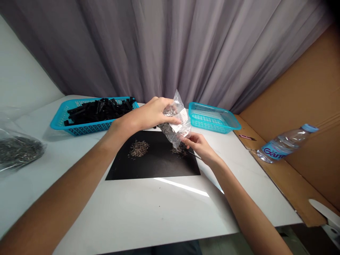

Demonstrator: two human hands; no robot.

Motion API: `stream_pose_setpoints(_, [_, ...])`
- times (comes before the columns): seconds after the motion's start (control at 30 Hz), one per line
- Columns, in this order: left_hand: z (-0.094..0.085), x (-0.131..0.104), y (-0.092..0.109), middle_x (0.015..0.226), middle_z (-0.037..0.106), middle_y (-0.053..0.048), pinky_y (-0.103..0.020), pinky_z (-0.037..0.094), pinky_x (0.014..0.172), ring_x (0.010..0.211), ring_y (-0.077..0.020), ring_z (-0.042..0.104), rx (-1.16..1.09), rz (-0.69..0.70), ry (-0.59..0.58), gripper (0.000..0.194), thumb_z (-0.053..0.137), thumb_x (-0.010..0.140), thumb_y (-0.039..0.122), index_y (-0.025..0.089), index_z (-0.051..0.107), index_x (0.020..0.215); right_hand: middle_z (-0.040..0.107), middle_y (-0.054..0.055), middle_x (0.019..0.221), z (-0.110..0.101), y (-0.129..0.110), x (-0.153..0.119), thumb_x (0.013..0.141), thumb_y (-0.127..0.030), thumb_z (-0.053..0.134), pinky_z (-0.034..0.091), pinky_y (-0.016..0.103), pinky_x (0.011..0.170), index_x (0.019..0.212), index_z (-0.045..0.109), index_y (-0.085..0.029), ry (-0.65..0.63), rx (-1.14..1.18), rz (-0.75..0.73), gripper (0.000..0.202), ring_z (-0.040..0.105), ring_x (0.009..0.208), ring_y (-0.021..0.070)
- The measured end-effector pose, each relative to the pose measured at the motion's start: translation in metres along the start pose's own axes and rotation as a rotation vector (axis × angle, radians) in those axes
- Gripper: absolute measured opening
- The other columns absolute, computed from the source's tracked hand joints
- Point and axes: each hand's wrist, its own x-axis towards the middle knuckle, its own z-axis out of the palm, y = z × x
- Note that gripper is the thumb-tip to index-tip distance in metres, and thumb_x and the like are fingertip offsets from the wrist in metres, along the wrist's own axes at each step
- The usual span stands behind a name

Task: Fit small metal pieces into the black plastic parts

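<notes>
You are holding a clear bag (168, 131) of small metal pieces over the black mat (156, 170) with both hands.
Your left hand (152, 112) is gripping the bag's upper part, its thumb overlapping the white label (183, 116), whose print is too small to read; your right hand (200, 147) is pinching the lower end from four o'clock, some fingers hiding behind the bag, and a thin metal rod (195, 155) is showing beneath, though I cannot tell whether you are holding it; toward the mat's ten o'clock one pile (139, 148) is lying in plain sight, while a second pile (178, 153) at two is partly hiding behind bag and hand; at your nine o'clock, the view's edge is cutting off another bag (20, 150).
</notes>
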Motion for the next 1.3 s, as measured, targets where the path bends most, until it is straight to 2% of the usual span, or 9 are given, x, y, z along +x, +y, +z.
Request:
stream_pose_setpoints(0.2, [-0.001, 0.000, -0.002, 0.094, 0.070, -0.006, -0.036, 0.041, 0.081, 0.094, -0.0252, 0.059, -0.005, -0.015, -0.002, 0.045, 0.081, 0.076, 0.053, 0.021, 0.072, 0.106, 0.074, 0.005, 0.094, -0.006, 0.001, 0.001, 0.079, -0.059, 0.076, 0.038, 0.028, 0.062, 0.090, 0.076, -0.019, -0.030, -0.041, 0.007, 0.042, 0.056, 0.076, 0.0171])
stream_pose_setpoints(0.43, [-0.003, 0.002, -0.005, 0.094, 0.074, -0.004, -0.034, 0.044, 0.080, 0.089, -0.0223, 0.065, -0.040, 0.003, -0.009, 0.042, 0.080, 0.078, 0.048, 0.017, 0.074, 0.107, 0.068, 0.002, 0.079, -0.008, -0.003, 0.000, 0.077, -0.059, 0.077, 0.037, 0.028, 0.065, 0.086, 0.077, -0.016, -0.026, -0.082, 0.029, 0.044, 0.049, 0.069, 0.0137])
stream_pose_setpoints(0.73, [-0.007, 0.005, -0.030, 0.109, 0.077, -0.007, -0.036, 0.050, 0.091, 0.104, -0.0253, 0.070, -0.304, 0.050, -0.047, 0.036, 0.080, 0.080, 0.039, 0.016, 0.076, 0.108, 0.067, 0.002, 0.077, -0.010, 0.003, -0.001, 0.078, -0.059, 0.077, 0.040, 0.029, 0.065, 0.081, 0.072, -0.016, -0.016, -0.158, 0.039, 0.043, 0.052, 0.069, 0.0138])
stream_pose_setpoints(0.9, [0.000, 0.007, -0.044, 0.113, 0.078, -0.009, -0.040, 0.052, 0.098, 0.109, -0.0259, 0.070, -0.514, 0.009, -0.069, 0.038, 0.082, 0.080, 0.037, 0.015, 0.075, 0.111, 0.069, 0.000, 0.080, -0.001, 0.004, 0.002, 0.063, -0.058, 0.089, 0.048, 0.027, 0.061, 0.093, 0.054, -0.021, 0.219, 0.124, 0.143, 0.059, 0.065, 0.073, 0.0168])
stream_pose_setpoints(1.0, [0.006, 0.010, -0.055, 0.112, 0.078, -0.010, -0.041, 0.053, 0.099, 0.109, -0.0256, 0.070, -0.603, -0.007, -0.086, 0.046, 0.083, 0.079, 0.041, 0.016, 0.074, 0.116, 0.075, 0.006, 0.090, 0.002, -0.002, 0.002, 0.067, -0.057, 0.087, 0.055, 0.030, 0.069, 0.096, 0.055, -0.020, 0.173, 0.217, 0.119, 0.057, 0.070, 0.078, 0.0179])
stream_pose_setpoints(1.1, [0.010, 0.012, -0.064, 0.112, 0.077, -0.010, -0.035, 0.054, 0.087, 0.103, -0.0237, 0.070, -0.619, -0.045, -0.091, 0.051, 0.084, 0.078, 0.044, 0.018, 0.073, 0.120, 0.076, 0.009, 0.089, 0.004, -0.010, 0.000, 0.069, -0.052, 0.087, 0.055, 0.030, 0.069, 0.090, 0.065, -0.016, 0.124, 0.278, 0.059, 0.047, 0.069, 0.072, 0.0165])
stream_pose_setpoints(1.2, [0.012, 0.011, -0.068, 0.110, 0.075, -0.010, -0.027, 0.046, 0.066, 0.085, -0.0179, 0.066, -0.612, -0.109, -0.105, 0.051, 0.082, 0.079, 0.047, 0.017, 0.072, 0.120, 0.076, 0.007, 0.086, 0.005, -0.020, 0.002, 0.071, -0.046, 0.088, 0.055, 0.030, 0.071, 0.090, 0.070, -0.016, 0.207, 0.359, -0.012, 0.040, 0.067, 0.070, 0.0148])
stream_pose_setpoints(1.3, [0.013, 0.008, -0.067, 0.100, 0.073, -0.009, -0.025, 0.037, 0.058, 0.072, -0.0132, 0.059, -0.665, -0.170, -0.141, 0.050, 0.080, 0.081, 0.050, 0.015, 0.071, 0.116, 0.073, 0.004, 0.080, 0.006, -0.036, 0.008, 0.070, -0.038, 0.089, 0.054, 0.029, 0.076, 0.086, 0.071, -0.016, 0.278, 0.445, -0.060, 0.033, 0.064, 0.070, 0.0129])
